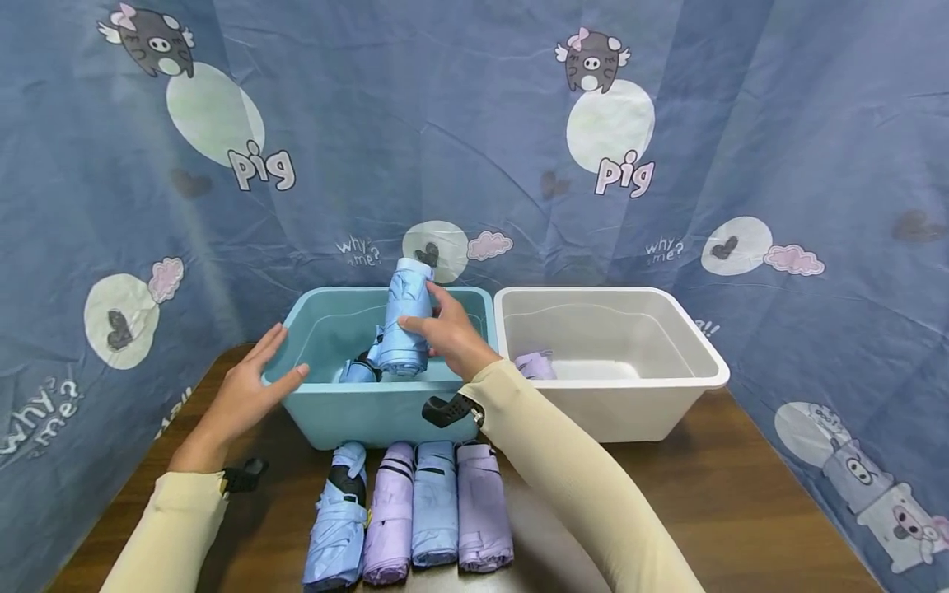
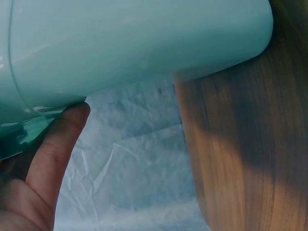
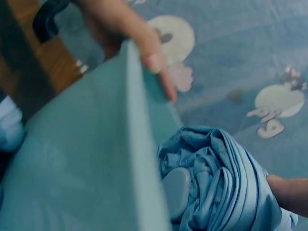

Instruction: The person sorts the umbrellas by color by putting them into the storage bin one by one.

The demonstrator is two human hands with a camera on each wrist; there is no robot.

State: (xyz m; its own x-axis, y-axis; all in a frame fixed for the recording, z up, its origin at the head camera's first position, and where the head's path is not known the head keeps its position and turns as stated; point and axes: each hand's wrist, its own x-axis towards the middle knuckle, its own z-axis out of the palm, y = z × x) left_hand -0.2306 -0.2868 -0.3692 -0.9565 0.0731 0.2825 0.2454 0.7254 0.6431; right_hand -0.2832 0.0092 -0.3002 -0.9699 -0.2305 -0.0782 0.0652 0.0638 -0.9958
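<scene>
My right hand grips a folded light-blue umbrella above the teal bin. The umbrella stands nearly upright, its lower end level with the bin's opening. In the right wrist view the gathered cloth and the rounded grey-blue handle end of this umbrella show beside the bin's rim. My left hand rests at the bin's left rim with fingers spread and straight. A finger lies along the bin's edge in the left wrist view. Inside the teal bin lies another blue umbrella, partly hidden by the near wall.
A white bin stands right beside the teal one, with a purple umbrella inside. In front of the teal bin, several folded umbrellas, blue and purple, lie side by side on the wooden table. A patterned blue curtain hangs behind.
</scene>
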